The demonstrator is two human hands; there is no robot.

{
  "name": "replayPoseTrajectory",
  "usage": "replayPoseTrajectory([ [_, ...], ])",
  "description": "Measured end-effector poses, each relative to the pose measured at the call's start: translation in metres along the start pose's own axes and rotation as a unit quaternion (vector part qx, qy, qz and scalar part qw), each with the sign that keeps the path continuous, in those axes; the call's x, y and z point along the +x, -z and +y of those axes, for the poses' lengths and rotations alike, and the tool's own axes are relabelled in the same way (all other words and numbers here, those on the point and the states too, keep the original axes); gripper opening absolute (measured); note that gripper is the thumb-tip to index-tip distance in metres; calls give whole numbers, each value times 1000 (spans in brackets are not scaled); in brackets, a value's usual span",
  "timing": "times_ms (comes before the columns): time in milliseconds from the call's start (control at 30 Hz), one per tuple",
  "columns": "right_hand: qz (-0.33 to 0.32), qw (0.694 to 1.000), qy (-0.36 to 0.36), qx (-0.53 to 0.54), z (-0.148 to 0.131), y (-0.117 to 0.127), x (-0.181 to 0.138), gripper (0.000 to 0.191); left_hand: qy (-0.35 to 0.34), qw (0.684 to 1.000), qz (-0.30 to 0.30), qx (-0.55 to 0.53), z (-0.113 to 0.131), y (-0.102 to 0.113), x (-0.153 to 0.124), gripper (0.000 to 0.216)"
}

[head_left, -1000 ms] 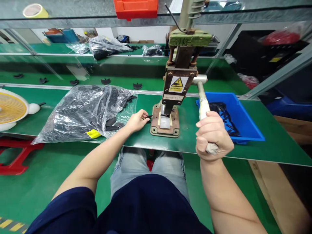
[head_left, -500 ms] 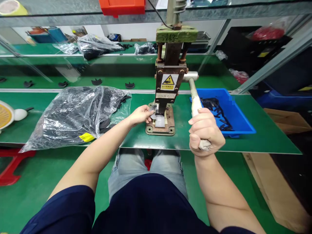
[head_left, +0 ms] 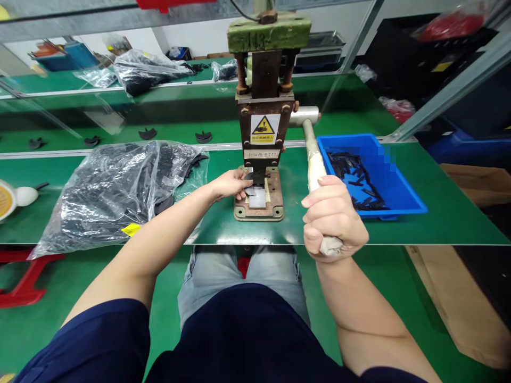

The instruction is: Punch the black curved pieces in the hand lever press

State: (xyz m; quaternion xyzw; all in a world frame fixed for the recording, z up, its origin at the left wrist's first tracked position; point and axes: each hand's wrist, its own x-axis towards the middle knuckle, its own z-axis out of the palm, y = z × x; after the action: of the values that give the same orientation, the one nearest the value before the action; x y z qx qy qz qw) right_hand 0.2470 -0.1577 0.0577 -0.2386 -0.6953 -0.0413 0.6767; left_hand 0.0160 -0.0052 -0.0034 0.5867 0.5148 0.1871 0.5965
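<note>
My left hand [head_left: 232, 185] pinches a dark curved plastic part [head_left: 249, 183] at the base of a hand-lever press [head_left: 261, 127]. Part of that piece sits under the press's ram, beside a pale metal block [head_left: 257, 198]; its inner end is hidden. Around the wrapped grip of the press lever [head_left: 315, 165] my right hand [head_left: 334, 218] is closed in a fist. The lever slants down toward me from a steel hub at the press's right side.
A clear plastic bag [head_left: 107, 191] of black parts lies on the left of the green table. On the right stands a blue tray [head_left: 403, 197] holding thin black pieces. Several black curved parts [head_left: 203, 138] lie in a row behind. A round white-and-yellow object [head_left: 10, 199] is far left.
The view has shifted, so the press appears larger and further left. Both hands keep their holds: the left on the curved part, the right on the lever.
</note>
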Motion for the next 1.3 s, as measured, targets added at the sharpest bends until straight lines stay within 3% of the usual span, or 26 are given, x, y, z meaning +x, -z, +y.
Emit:
replayPoseTrajectory([
  [267, 11, 1000, 9, 6, 2, -1, -5, 31, 58, 997, 40, 43, 20, -12, 1, 37],
  [433, 5, 1000, 16, -6, 2, 0, -3, 32, 76, 994, 46, 63, 26, -18, -3, 24],
  [567, 4, 999, 38, -2, 5, 2, 0, 36, -21, 994, 86, 61, 10, -33, -13, 11],
  [700, 13, 999, 44, 7, 14, 2, 0, 40, -127, 983, 115, 59, -25, -38, -47, 11],
  [800, 18, 999, 34, 17, 16, 0, -1, 40, -181, 962, 124, 165, -49, -6, -89, 13],
  [900, 19, 999, 37, 15, 15, -1, -1, 39, -162, 905, 190, 345, -62, 58, -128, 19],
  [967, 23, 999, 40, 16, 14, -3, 0, 38, -120, 869, 158, 454, -68, 102, -146, 25],
  [1033, 27, 998, 45, 16, 14, -4, 1, 37, -83, 835, 109, 533, -72, 132, -154, 38],
  [1167, 31, 999, 43, 12, 12, -5, 1, 37, -52, 793, 38, 606, -81, 147, -151, 52],
  [1300, 29, 999, 42, 16, 9, -5, 2, 35, -41, 785, 42, 617, -85, 141, -136, 46],
])
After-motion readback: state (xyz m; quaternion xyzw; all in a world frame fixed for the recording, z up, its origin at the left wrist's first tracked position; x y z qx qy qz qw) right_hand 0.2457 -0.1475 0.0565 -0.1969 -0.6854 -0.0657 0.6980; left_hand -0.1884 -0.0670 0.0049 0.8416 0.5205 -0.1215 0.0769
